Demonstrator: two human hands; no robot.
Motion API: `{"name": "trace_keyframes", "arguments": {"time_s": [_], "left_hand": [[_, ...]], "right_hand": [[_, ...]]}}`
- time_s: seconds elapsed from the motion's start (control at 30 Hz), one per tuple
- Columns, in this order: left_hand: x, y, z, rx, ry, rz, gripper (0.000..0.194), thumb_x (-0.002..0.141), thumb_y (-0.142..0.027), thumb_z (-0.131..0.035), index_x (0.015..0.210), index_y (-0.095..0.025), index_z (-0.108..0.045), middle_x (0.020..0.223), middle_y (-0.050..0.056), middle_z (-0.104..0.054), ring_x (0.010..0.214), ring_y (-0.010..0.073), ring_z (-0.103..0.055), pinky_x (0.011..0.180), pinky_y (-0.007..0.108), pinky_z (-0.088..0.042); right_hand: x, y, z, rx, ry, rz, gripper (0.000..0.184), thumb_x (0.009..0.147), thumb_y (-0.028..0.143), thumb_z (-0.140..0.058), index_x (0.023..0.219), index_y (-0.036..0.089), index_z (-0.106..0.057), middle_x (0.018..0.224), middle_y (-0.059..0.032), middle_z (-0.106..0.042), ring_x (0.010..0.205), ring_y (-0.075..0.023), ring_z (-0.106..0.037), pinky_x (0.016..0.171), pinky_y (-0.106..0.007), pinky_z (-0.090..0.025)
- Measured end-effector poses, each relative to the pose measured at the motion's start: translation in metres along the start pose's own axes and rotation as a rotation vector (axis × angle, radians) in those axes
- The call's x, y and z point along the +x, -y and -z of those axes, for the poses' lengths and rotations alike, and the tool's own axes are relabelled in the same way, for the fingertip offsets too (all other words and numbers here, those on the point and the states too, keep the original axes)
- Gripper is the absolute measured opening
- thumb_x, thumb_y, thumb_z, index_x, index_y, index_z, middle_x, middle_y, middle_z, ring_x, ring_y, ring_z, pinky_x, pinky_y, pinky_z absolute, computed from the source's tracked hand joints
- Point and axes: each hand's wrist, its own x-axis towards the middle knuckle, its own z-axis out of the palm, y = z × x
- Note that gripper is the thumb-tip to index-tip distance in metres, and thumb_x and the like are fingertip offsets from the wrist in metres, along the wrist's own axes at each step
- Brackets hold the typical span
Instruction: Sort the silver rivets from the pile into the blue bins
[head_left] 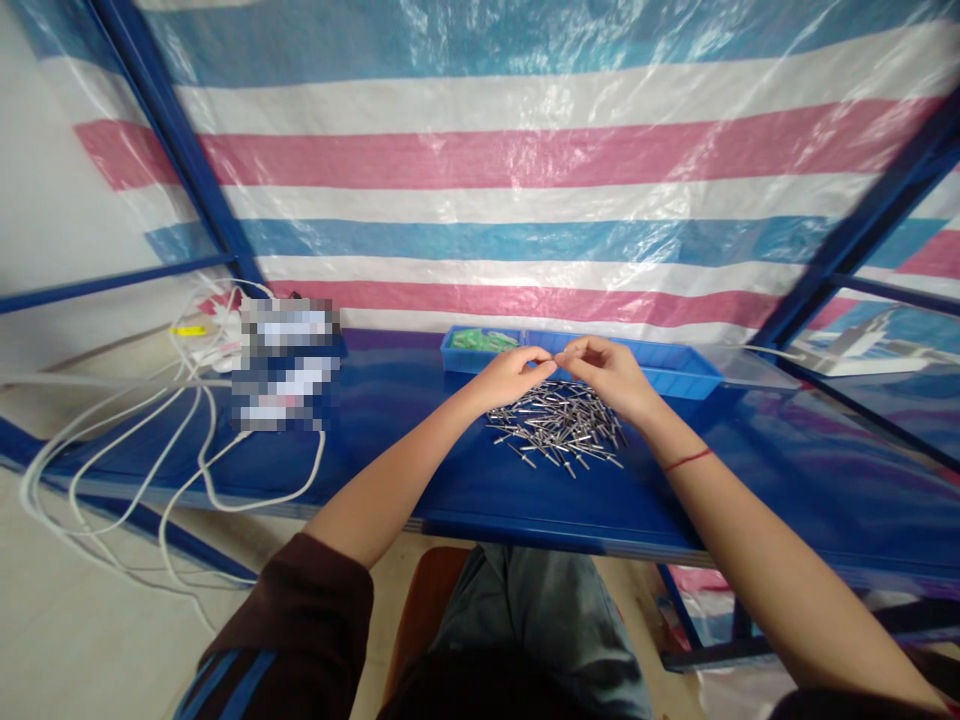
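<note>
A heap of several small silver metal pins (559,425) lies on the blue table (465,480). Both hands hover just above its far side, fingertips meeting. My left hand (510,375) is pinched closed on something tiny that I cannot make out. My right hand (611,375) is also pinched, its fingers pressed together against the left fingertips; a red string circles its wrist. Behind the hands stands a shallow blue tray (675,370) holding green pieces (480,341) at its left end.
White cables (187,450) loop over the table's left part and hang past its front edge, beside a blurred-out box (285,375). A striped plastic sheet (525,160) and blue frame bars (172,130) close off the back. A white power strip (862,350) lies at right.
</note>
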Motion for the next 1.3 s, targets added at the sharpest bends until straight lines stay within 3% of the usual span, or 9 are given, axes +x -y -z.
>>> {"name": "trace_keyframes", "arguments": {"time_s": [0.23,0.43,0.53,0.63,0.77,0.87,1.03,1.1,1.3], "left_hand": [[-0.001,0.000,-0.002,-0.006,0.000,-0.025,0.019,0.090,-0.030,-0.050,0.095,-0.015,-0.061,0.086,0.002,-0.065,0.067,0.0094,-0.056,0.065,0.024,-0.044],[0.002,0.000,-0.003,0.031,-0.203,-0.067,0.015,0.089,-0.026,-0.053,0.091,-0.014,-0.062,0.094,0.005,-0.066,0.079,0.0113,-0.059,0.075,0.024,-0.046],[0.001,0.002,-0.005,0.090,-0.241,-0.046,0.022,0.090,-0.030,-0.053,0.103,-0.014,-0.059,0.094,0.006,-0.066,0.078,0.0124,-0.060,0.075,0.026,-0.047],[-0.001,0.006,-0.006,0.220,-0.204,-0.050,0.030,0.090,-0.031,-0.052,0.116,-0.015,-0.054,0.095,0.006,-0.066,0.080,0.0145,-0.061,0.078,0.029,-0.047],[-0.003,0.013,-0.006,0.434,0.001,-0.165,0.018,0.089,-0.018,-0.046,0.092,-0.017,-0.063,0.093,0.005,-0.065,0.089,0.0162,-0.059,0.083,0.030,-0.045],[-0.006,0.011,-0.006,0.464,0.141,-0.206,0.017,0.086,-0.016,-0.049,0.087,-0.016,-0.066,0.090,0.004,-0.064,0.086,0.0151,-0.059,0.081,0.028,-0.044],[-0.012,-0.003,-0.005,0.408,0.368,-0.233,0.022,0.078,-0.035,-0.066,0.094,-0.021,-0.070,0.093,0.004,-0.063,0.090,0.0169,-0.059,0.084,0.028,-0.043],[-0.014,-0.006,-0.004,0.428,0.443,-0.246,0.027,0.076,-0.042,-0.067,0.095,-0.022,-0.071,0.094,0.004,-0.062,0.094,0.0189,-0.058,0.086,0.029,-0.041],[-0.013,-0.004,-0.001,0.490,0.450,-0.213,0.024,0.078,-0.041,-0.066,0.094,-0.024,-0.072,0.098,0.005,-0.063,0.098,0.0206,-0.058,0.086,0.029,-0.041]], "right_hand": [[0.000,-0.006,0.000,-0.018,0.022,0.062,0.026,0.071,0.043,-0.066,0.076,0.018,-0.061,0.068,-0.0011,-0.060,0.065,-0.0138,-0.053,0.063,-0.029,-0.043],[0.000,-0.009,0.004,-0.294,0.058,0.156,0.025,0.079,0.040,-0.057,0.079,0.016,-0.066,0.073,-0.0039,-0.066,0.064,-0.0148,-0.055,0.062,-0.029,-0.042],[0.005,-0.012,0.007,-0.423,0.054,0.178,0.028,0.083,0.039,-0.052,0.081,0.016,-0.068,0.077,-0.0061,-0.069,0.066,-0.0166,-0.057,0.063,-0.030,-0.042],[0.013,-0.021,0.012,-0.606,-0.091,0.173,0.028,0.086,0.034,-0.049,0.086,0.015,-0.069,0.081,-0.0092,-0.070,0.069,-0.0192,-0.058,0.067,-0.032,-0.043],[0.022,-0.034,0.021,-0.906,-0.109,0.158,0.027,0.085,0.030,-0.050,0.086,0.014,-0.071,0.086,-0.0150,-0.068,0.082,-0.0257,-0.059,0.077,-0.037,-0.042],[0.019,-0.031,0.027,-0.857,0.016,0.182,0.026,0.083,0.030,-0.052,0.085,0.014,-0.071,0.087,-0.0138,-0.067,0.082,-0.0243,-0.059,0.077,-0.036,-0.043],[0.001,-0.007,0.030,-0.442,0.597,-0.003,0.022,0.078,0.034,-0.056,0.075,0.018,-0.071,0.070,-0.0026,-0.067,0.063,-0.0146,-0.057,0.060,-0.028,-0.043],[-0.004,-0.002,0.029,-0.363,0.751,-0.094,0.019,0.074,0.033,-0.060,0.076,0.018,-0.073,0.069,-0.0012,-0.068,0.061,-0.0139,-0.057,0.058,-0.026,-0.043],[-0.007,-0.004,0.023,-0.445,0.833,-0.111,0.019,0.070,0.022,-0.059,0.080,0.018,-0.075,0.071,-0.0021,-0.070,0.060,-0.0144,-0.058,0.057,-0.026,-0.042]]}}
